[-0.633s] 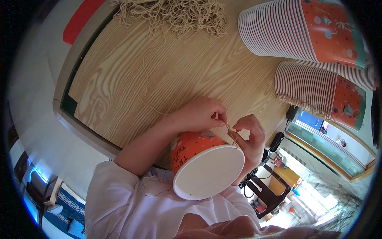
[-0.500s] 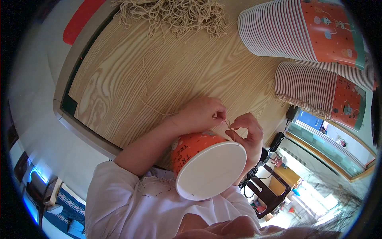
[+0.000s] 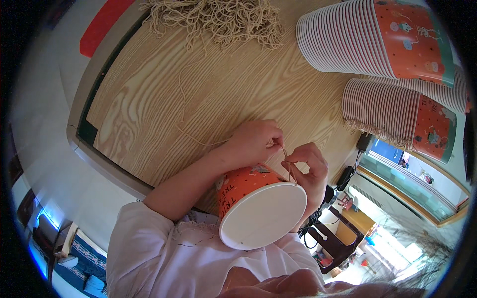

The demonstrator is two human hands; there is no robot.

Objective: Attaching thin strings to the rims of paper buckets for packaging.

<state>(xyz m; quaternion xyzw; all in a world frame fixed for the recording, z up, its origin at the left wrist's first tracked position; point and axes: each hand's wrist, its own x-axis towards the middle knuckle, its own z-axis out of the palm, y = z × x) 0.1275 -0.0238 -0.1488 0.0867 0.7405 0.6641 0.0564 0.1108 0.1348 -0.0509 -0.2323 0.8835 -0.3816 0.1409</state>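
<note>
An orange printed paper bucket rests tilted against my shirt, its white round end facing up toward me. Beige string is fastened at the rim on the right and runs up to my fingers. My left hand reaches over the bucket's far side, thumb and forefinger pinching the string. Close by, my right hand pinches the same string just above the rim, its other fingers curled. A loose tail of string trails from my left hand across the tabletop. The bucket hides part of my right palm.
A tangled heap of beige string lies at the table's far edge. Stacked orange buckets lie on their sides at far right, with another stack nearer, string along it. Black adapters and cables sit by the wooden table's right side.
The string between my hands is drawn up longer above the rim. My left fingers have shifted slightly, and the bucket has turned a little.
</note>
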